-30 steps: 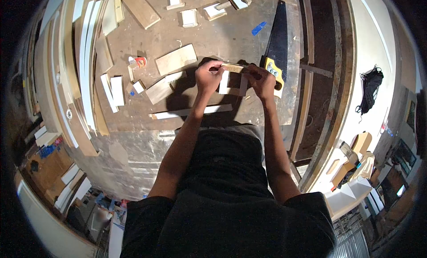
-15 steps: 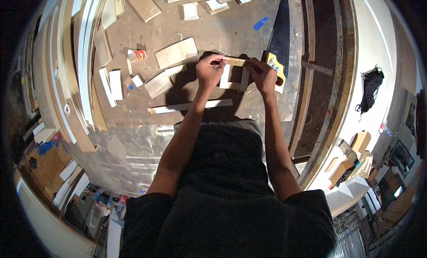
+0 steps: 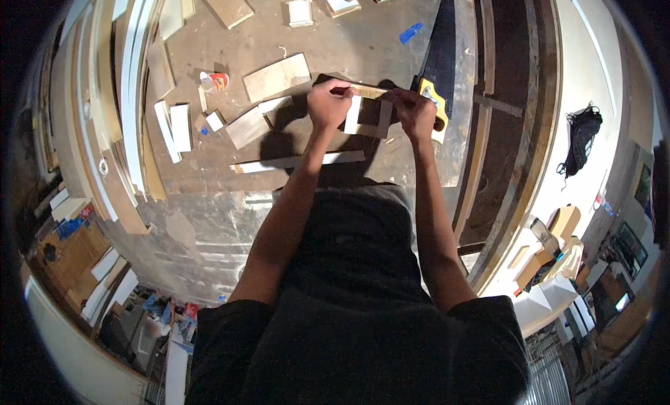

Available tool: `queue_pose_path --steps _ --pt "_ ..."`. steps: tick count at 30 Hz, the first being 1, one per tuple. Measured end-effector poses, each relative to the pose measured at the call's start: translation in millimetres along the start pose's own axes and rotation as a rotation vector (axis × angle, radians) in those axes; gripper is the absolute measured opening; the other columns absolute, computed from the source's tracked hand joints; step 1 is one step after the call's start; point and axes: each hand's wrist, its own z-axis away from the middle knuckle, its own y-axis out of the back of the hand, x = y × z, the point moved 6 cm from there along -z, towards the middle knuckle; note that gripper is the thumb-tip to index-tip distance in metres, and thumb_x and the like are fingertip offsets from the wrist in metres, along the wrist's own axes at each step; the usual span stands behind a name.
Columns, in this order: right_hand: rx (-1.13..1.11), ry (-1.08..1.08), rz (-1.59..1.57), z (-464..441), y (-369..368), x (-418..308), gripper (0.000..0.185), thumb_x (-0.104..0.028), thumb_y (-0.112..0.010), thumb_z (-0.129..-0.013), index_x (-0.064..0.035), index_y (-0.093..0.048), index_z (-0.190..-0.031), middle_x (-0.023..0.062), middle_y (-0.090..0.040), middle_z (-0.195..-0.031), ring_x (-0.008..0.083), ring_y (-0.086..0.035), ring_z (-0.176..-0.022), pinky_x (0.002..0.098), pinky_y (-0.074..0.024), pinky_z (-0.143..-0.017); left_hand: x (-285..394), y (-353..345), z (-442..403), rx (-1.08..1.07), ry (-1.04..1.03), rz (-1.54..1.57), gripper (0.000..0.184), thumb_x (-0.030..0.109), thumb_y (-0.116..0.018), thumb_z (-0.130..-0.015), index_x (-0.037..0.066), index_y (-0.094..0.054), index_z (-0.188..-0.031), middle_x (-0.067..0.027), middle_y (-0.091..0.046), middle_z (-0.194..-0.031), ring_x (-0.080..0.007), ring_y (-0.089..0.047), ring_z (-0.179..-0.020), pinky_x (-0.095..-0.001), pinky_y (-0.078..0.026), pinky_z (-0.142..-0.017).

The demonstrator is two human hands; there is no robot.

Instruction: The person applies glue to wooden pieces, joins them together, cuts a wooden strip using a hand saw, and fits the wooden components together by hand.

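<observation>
Above the counter (image 3: 216,49), a wood strip (image 3: 370,92) runs side to side between the left hand (image 3: 331,106) and right hand (image 3: 414,115), each pinched around one end (neither is nearer), by a frame's (image 3: 366,130) far side, contact unclear.

The left hand (image 3: 329,106) and right hand (image 3: 416,115) hold the two ends of a narrow wooden strip (image 3: 368,92), at the far side of a small open frame (image 3: 354,113) over the table (image 3: 335,49). A saw (image 3: 440,53) lies just beside the right hand, its yellow handle (image 3: 430,90) nearest the fingers. A flat wooden board (image 3: 277,77) lies near the left hand; a long pale strip (image 3: 265,166) runs along the table's near edge.
</observation>
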Motion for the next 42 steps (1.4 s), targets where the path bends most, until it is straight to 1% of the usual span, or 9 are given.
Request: queue_pose_path --steps 1,4,10,12,25,28,30,39,42 --pt "0.000 -0.001 0.000 0.2 -1.6 2.6 0.020 -0.013 -0.076 -0.088 -0.0034 -0.080 -0.106 0.0112 -0.079 -0.087 0.0134 -0.074 -0.075 0.0289 -0.0571 -0.068 1.4 0.7 -1.3 0.000 0.000 0.000 0.011 0.009 -0.082 -0.081 0.005 -0.079 -0.091 -0.0098 -0.077 -0.079 -0.0167 -0.074 -0.071 -0.0305 -0.057 -0.067" --pt "0.004 -0.023 -0.093 -0.6 -3.3 3.6 0.017 -0.009 -0.076 -0.084 -0.0053 -0.081 -0.100 0.0174 -0.077 -0.087 0.0242 -0.076 -0.073 0.0350 -0.0575 -0.067 -2.8 1.8 -3.6 -0.049 0.035 -0.022 0.012 0.010 -0.081 -0.081 0.005 -0.079 -0.092 -0.0095 -0.077 -0.080 -0.0171 -0.075 -0.072 -0.0297 -0.057 -0.067" --pt "-0.012 -0.081 -0.030 -4.1 -1.1 3.2 0.018 -0.009 -0.077 -0.082 -0.0065 -0.081 -0.099 0.0149 -0.078 -0.087 0.0233 -0.076 -0.072 0.0345 -0.0579 -0.066 -7.3 -1.3 -1.2 -0.029 -0.009 0.100 0.016 0.011 -0.083 -0.081 0.005 -0.080 -0.096 -0.0087 -0.078 -0.082 -0.0146 -0.074 -0.071 -0.0277 -0.057 -0.067" --pt "-0.028 -0.026 -0.020 -4.3 -1.5 2.0 0.020 -0.013 -0.080 -0.085 -0.0035 -0.080 -0.103 0.0110 -0.078 -0.082 0.0131 -0.073 -0.068 0.0279 -0.0555 -0.061 -8.6 -0.5 -1.7 -0.032 0.008 0.088 0.016 0.010 -0.083 -0.081 0.005 -0.080 -0.096 -0.0087 -0.078 -0.082 -0.0143 -0.074 -0.071 -0.0278 -0.057 -0.067" --pt "0.013 0.018 0.019 -3.7 1.3 -7.1 0.020 -0.013 -0.080 -0.083 -0.0064 -0.081 -0.103 0.0117 -0.078 -0.081 0.0154 -0.074 -0.069 0.0299 -0.0564 -0.063 -6.0 0.6 -1.8 -0.051 -0.026 0.084 0.016 0.008 -0.082 -0.079 0.005 -0.080 -0.095 -0.0097 -0.078 -0.085 -0.0155 -0.076 -0.074 -0.0285 -0.058 -0.068" --pt "0.015 0.003 -0.016 -3.3 2.3 -8.6 0.015 -0.012 -0.079 -0.083 -0.0068 -0.081 -0.097 0.0147 -0.077 -0.082 0.0226 -0.075 -0.069 0.0338 -0.0570 -0.063 -4.3 0.9 -3.6 -0.057 -0.040 0.033 0.016 0.009 -0.082 -0.079 0.006 -0.080 -0.095 -0.0094 -0.078 -0.085 -0.0164 -0.076 -0.075 -0.0292 -0.058 -0.069" --pt "-0.017 -0.033 0.024 -2.2 2.5 -6.9 0.020 -0.012 -0.078 -0.085 -0.0068 -0.081 -0.103 0.0120 -0.078 -0.082 0.0161 -0.074 -0.071 0.0302 -0.0565 -0.065 -2.8 0.6 -4.1 -0.070 -0.016 -0.011 0.017 0.010 -0.083 -0.079 0.006 -0.080 -0.095 -0.0091 -0.078 -0.085 -0.0168 -0.076 -0.075 -0.0297 -0.058 -0.070" --pt "-0.041 -0.033 0.002 -1.5 -4.0 6.1 0.022 -0.017 -0.074 -0.091 -0.0063 -0.079 -0.110 0.0094 -0.078 -0.082 0.0115 -0.071 -0.069 0.0290 -0.0549 -0.063 8.2 8.7 -12.6 -0.131 0.003 -0.079 0.021 0.016 -0.085 -0.078 0.009 -0.080 -0.097 -0.0096 -0.078 -0.087 -0.0176 -0.076 -0.079 -0.0306 -0.058 -0.074" --pt "-0.081 -0.075 -0.030 -1.5 -2.1 0.1 0.024 -0.017 -0.074 -0.092 -0.0059 -0.078 -0.112 0.0089 -0.078 -0.082 0.0106 -0.070 -0.069 0.0285 -0.0543 -0.062 9.4 6.5 -15.1 -0.221 0.059 -0.119 0.027 0.017 -0.085 -0.079 0.008 -0.080 -0.104 -0.0081 -0.079 -0.095 -0.0139 -0.075 -0.083 -0.0282 -0.058 -0.078"
